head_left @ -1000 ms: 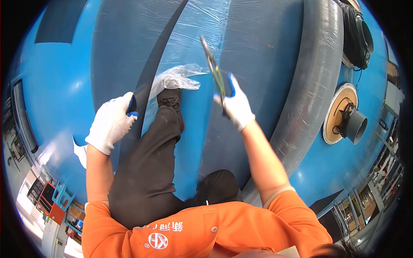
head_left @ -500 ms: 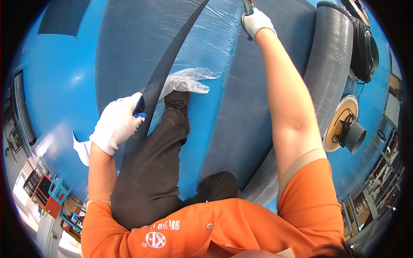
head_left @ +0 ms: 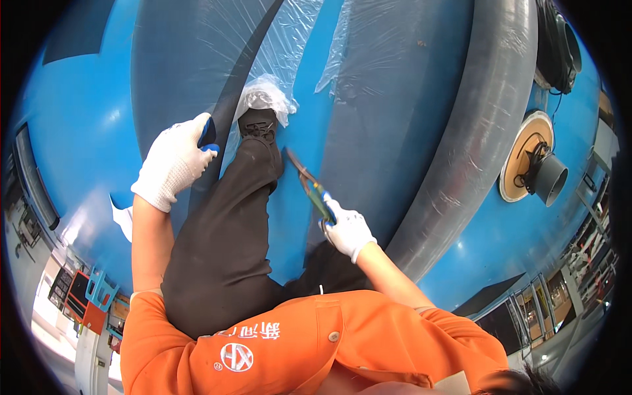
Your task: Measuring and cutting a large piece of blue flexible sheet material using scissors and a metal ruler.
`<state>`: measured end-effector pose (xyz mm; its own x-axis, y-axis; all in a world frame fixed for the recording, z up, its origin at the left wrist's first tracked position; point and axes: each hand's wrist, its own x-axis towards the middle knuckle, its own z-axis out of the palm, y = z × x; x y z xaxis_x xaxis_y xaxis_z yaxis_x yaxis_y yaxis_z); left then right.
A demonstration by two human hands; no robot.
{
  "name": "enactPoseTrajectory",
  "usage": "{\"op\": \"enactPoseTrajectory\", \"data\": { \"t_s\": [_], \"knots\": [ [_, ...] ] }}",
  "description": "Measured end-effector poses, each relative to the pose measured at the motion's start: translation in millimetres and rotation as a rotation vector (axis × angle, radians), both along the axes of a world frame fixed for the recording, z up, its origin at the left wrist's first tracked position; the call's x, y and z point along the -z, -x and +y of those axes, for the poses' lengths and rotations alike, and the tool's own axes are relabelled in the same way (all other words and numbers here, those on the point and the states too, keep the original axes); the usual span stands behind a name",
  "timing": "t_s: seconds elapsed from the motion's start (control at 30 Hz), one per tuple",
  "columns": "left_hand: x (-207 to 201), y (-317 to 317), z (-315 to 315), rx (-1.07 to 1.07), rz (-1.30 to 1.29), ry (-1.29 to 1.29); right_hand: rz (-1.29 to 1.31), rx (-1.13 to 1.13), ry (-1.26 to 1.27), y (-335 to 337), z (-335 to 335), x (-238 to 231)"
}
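Right hand (head_left: 350, 232) grips the shears (head_left: 311, 189), long axis slanting forward-left over the right-hand grey sheet's (head_left: 388, 145) left edge, while left hand (head_left: 174, 158), nearer the dark strip (head_left: 243, 69), grasps it, its length running forward-right.

Worn are an orange shirt (head_left: 289, 339), dark trousers (head_left: 224, 243) and blue-and-white gloves (head_left: 171, 161).
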<state>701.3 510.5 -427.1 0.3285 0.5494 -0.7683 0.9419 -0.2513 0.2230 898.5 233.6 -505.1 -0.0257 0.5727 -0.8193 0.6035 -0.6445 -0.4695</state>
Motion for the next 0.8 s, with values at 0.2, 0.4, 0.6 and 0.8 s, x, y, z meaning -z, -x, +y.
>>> {"op": "enactPoseTrajectory", "data": {
  "t_s": [0.2,0.4,0.6,0.8],
  "knots": [
    [5.1,-1.7,-6.0,0.012,-0.029,-0.084,-0.033,0.063,-0.252,-33.7,30.2,3.2],
    [5.1,-1.7,0.7,0.07,0.02,-0.102,-0.266,0.405,-0.452,-97.0,217.4,58.8],
    [-0.3,0.2,4.5,0.079,0.009,-0.123,-0.431,0.277,-0.532,-127.4,352.3,75.6],
    [1.2,5.4,5.2,0.045,-0.082,-0.139,-0.466,0.077,-0.479,-101.2,283.0,86.9]
  ]
}}
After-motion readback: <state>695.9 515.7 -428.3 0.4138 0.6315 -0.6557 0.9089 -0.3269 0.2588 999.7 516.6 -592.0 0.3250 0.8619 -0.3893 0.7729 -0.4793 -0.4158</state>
